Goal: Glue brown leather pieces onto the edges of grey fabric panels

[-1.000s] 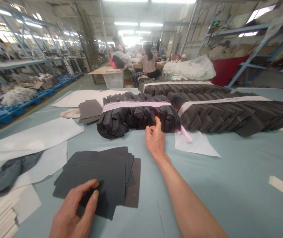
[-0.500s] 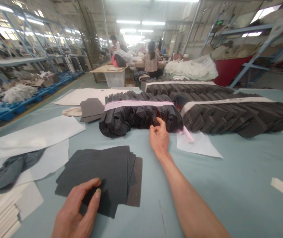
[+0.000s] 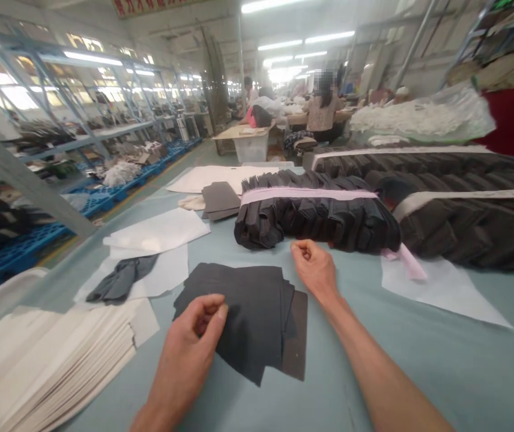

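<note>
My left hand [image 3: 198, 336] is over the left part of a loose stack of dark grey fabric pieces [image 3: 252, 312]. Its thumb and fingertips are drawn together with nothing visible between them. A browner piece [image 3: 295, 342] sticks out at the stack's right side. My right hand [image 3: 314, 267] is beyond the stack's upper right corner, fingers curled in and no cloth showing in them. Just past it lies a bundle of folded black pieces [image 3: 315, 219], bound with a pink strip [image 3: 311, 194]. That hand appears apart from the bundle.
Larger dark bundles [image 3: 477, 231] with pale bands lie at right. White sheets [image 3: 155, 231], a crumpled dark cloth [image 3: 122, 279] and a cream fabric pile [image 3: 68, 360] are at left. A brown-grey stack [image 3: 221, 201] lies behind. People work in the background.
The view has swung left. My right hand has drawn back from the black bundle, its fingers curling in. My left hand's thumb and fingers have closed together above the stack.
</note>
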`<state>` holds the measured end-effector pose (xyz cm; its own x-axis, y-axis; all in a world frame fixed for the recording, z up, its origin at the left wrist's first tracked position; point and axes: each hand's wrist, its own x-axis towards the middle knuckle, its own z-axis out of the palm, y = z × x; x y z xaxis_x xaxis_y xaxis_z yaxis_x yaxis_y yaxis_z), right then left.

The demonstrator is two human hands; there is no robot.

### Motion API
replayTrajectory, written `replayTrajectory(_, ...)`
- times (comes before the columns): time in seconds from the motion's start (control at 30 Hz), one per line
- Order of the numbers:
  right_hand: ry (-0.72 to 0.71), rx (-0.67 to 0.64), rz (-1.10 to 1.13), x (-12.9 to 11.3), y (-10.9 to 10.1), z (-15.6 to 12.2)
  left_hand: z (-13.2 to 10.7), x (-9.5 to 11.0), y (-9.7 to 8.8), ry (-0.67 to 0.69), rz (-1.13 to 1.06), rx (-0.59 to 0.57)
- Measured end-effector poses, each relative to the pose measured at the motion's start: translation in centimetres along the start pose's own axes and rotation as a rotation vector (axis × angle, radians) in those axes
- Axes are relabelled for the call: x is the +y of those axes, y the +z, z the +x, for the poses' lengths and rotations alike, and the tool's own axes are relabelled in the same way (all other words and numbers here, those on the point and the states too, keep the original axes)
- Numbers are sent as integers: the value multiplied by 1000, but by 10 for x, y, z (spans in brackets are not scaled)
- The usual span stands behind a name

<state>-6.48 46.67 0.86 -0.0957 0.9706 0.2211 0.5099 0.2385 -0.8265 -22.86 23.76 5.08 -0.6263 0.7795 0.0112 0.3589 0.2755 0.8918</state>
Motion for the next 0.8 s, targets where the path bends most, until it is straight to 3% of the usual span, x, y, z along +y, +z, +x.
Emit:
replayTrajectory(0.1,56,-43,-51,3,0,0,41,27,2,95,-45,52)
replayTrajectory(0.2,65,-78,-94,1,-2,0,98,38,19,238,-59,111)
replayTrajectory(0.3,60,-105,-131,-1,-3,0,150,32,40,235,-90,96)
replayTrajectory(0.4,57,-124,-166,-1,-2,0,180,18,55,238,-127,53)
replayTrajectory(0.57,64,-131,-215,0,-1,2,180,5,66,311,-171,-46)
replayTrajectory(0.8,86,-150,-249,-1,-3,2,164,-4,82,332,-85,45)
